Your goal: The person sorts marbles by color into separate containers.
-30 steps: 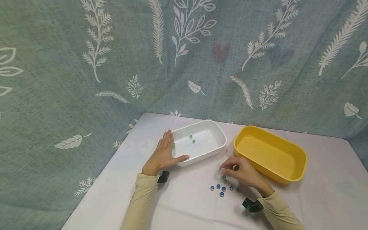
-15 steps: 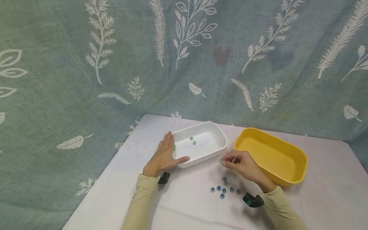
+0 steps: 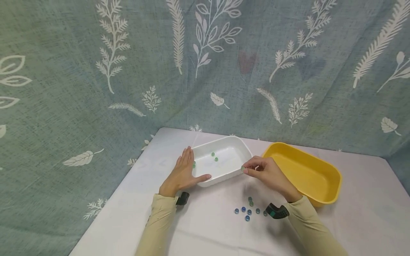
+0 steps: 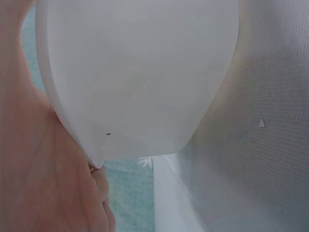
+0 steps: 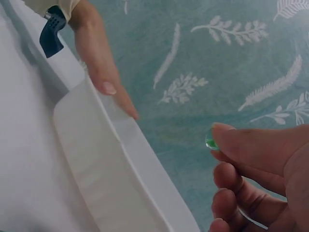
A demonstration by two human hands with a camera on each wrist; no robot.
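The right hand [image 3: 270,176] pinches a green marble [image 5: 210,140], apparently just beside the white tray [image 3: 224,166]; the left hand [image 3: 180,176], fingers straight, rests against its left end.

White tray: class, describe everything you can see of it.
The white tray is shallow, glossy and plastic-looking, with rounded corners and a thin rim. It stands upright, angled, on the table, left of the yellow tray. A few green marbles lie inside. The left hand spans its left end, thumb at the near rim.
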